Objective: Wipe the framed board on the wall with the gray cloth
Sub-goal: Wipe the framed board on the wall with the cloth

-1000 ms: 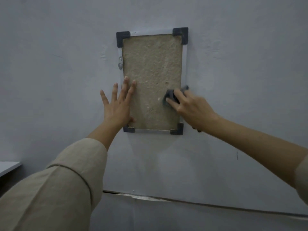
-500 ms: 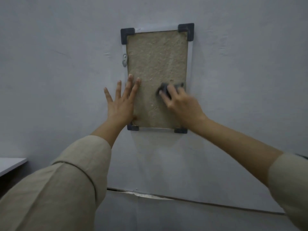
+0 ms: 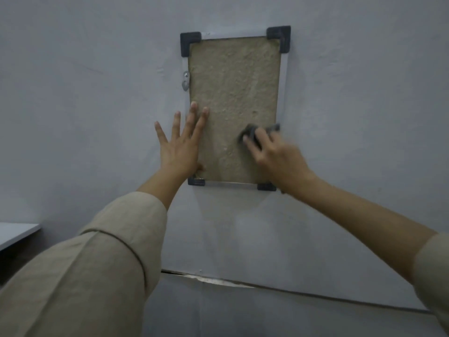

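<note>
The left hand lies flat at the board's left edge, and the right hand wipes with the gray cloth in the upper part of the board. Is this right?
Not quite: the head view shows the right hand wiping with the gray cloth in the lower part of the board. The left hand does lie flat at its left edge.

Tan board, gray cloth, beige sleeve

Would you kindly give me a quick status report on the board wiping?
Left hand flat, open, bracing framed board. Right hand pressing gray cloth on its lower right. Nothing in the way.
</note>
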